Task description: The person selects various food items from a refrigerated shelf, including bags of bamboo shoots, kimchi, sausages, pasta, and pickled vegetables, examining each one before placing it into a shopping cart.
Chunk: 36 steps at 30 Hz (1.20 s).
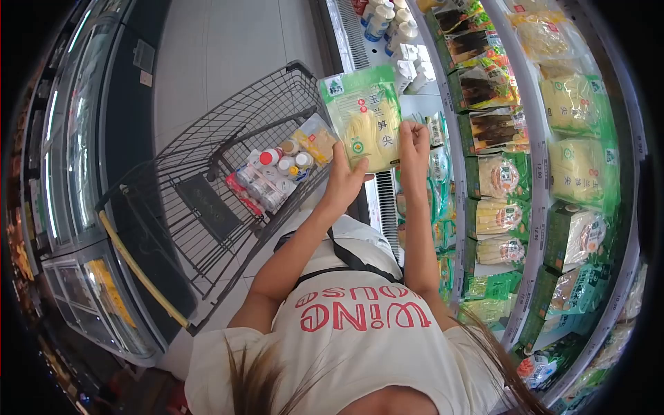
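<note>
A green and clear plastic bag of bamboo shoot tips (354, 128) is held up in front of me, its printed face toward me. My left hand (344, 174) grips its lower left corner, thumb across the front. At its right edge, the fingers of my right hand (414, 142) are closed on the side of the bag. Left of the bag stands a wire shopping cart (200, 142). In it lie several wrapped bottles (266, 183) with red, white and yellow caps, and a yellowish package (315, 138).
Refrigerated shelves (541, 228) on my right hold several similar green bags (575, 169) and packs of dark and pale vegetables (496, 216). White bottles (380, 22) and cartons (416, 69) stand farther back. Glass-fronted freezers (79, 131) line the left, beyond the tiled floor (214, 41).
</note>
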Tool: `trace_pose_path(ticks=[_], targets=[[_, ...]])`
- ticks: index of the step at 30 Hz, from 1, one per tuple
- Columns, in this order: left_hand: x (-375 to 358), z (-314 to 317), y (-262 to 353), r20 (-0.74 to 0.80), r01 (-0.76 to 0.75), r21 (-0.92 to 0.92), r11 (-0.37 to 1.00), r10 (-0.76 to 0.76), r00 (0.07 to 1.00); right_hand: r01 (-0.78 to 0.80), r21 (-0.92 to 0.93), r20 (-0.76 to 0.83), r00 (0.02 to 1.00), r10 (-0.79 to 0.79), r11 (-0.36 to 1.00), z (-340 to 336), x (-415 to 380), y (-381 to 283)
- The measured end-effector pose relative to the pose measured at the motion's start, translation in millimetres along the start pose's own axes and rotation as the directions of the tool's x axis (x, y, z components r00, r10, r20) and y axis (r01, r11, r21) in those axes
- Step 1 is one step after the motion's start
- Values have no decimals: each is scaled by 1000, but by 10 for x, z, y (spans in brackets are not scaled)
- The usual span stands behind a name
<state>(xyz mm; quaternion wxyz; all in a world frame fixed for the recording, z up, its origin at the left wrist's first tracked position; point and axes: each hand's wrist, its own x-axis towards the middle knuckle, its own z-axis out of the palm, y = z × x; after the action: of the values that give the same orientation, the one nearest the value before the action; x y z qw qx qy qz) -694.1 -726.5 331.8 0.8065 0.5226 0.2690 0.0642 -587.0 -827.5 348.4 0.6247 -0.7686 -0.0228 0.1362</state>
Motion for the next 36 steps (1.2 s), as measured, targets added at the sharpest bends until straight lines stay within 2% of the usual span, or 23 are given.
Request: trace_pose_path(ticks=[1,3,4,5,7,8,9,11,13,14,16,17,20,23,24,26,27,28,30,31,32,34,36], targets=[[95,-81,-95,35,155,-234,960,-151,988,8,-112,58,998,-1,994,77,141,233],[341,-386,-292,-46,149,-267,952,-167,985,-11,-272,128,991,48,962,313,343,620],[483,-570,-415,-80,148,-280,948,-177,981,-113,-209,170,974,150,971,500,406,780],[666,-783,-596,-63,209,-278,937,-235,970,51,-316,184,983,8,947,671,528,1189],[1004,-1164,-1084,-33,327,-269,906,-348,937,30,-549,220,969,110,836,1001,631,1425],[1114,-1257,-1335,-29,372,-351,859,-408,913,86,-594,259,962,90,800,1115,758,1813],[1225,-1344,-1589,-20,413,-429,803,-465,885,14,-712,233,948,218,702,1249,861,2043],[1370,-1444,-2063,-25,452,-523,723,-542,840,13,-833,205,936,287,552,1415,945,2438],[1459,-1415,-2292,-58,454,-555,697,-576,815,2,-870,175,937,304,494,1467,997,2518],[1474,-1381,-2310,-97,471,-491,733,-583,807,-7,-886,158,936,316,464,1482,998,2564],[1516,-1343,-2410,-187,474,-153,867,-497,848,154,-914,264,928,263,374,1399,1035,2788],[1547,-1326,-2459,-212,455,28,890,-440,873,231,-918,316,918,239,323,1344,1055,2899],[1575,-1377,-2579,-111,628,236,742,-621,776,287,-937,348,756,554,197,1269,954,2595],[1461,-1350,-2635,21,374,432,821,-423,906,341,-911,408,826,390,231,1308,642,2314],[1357,-1311,-2506,46,315,499,808,-387,921,382,-900,433,844,316,210,1304,537,2281],[1043,-1175,-2033,117,178,620,764,-314,942,446,-883,467,869,165,148,1224,323,2257],[921,-1128,-1805,102,192,694,694,-358,928,473,-868,489,866,100,150,1155,200,2217],[820,-1070,-1660,98,184,765,617,-394,914,483,-850,503,862,54,210,1081,111,2286],[602,-1104,-1923,104,-14,707,707,-84,991,478,-831,493,870,-22,283,944,-94,2146],[524,-1110,-1998,116,-42,585,810,-33,993,504,-793,464,864,-197,343,895,-198,2200],[531,-1181,-2215,182,-152,614,774,48,982,508,-781,456,861,-224,364,864,-272,2191],[429,-1127,-2024,235,-194,619,761,57,970,502,-746,474,862,-181,438,815,-348,2183],[436,-1174,-2114,249,-226,610,760,86,965,499,-715,426,866,-261,490,797,-393,2182]])
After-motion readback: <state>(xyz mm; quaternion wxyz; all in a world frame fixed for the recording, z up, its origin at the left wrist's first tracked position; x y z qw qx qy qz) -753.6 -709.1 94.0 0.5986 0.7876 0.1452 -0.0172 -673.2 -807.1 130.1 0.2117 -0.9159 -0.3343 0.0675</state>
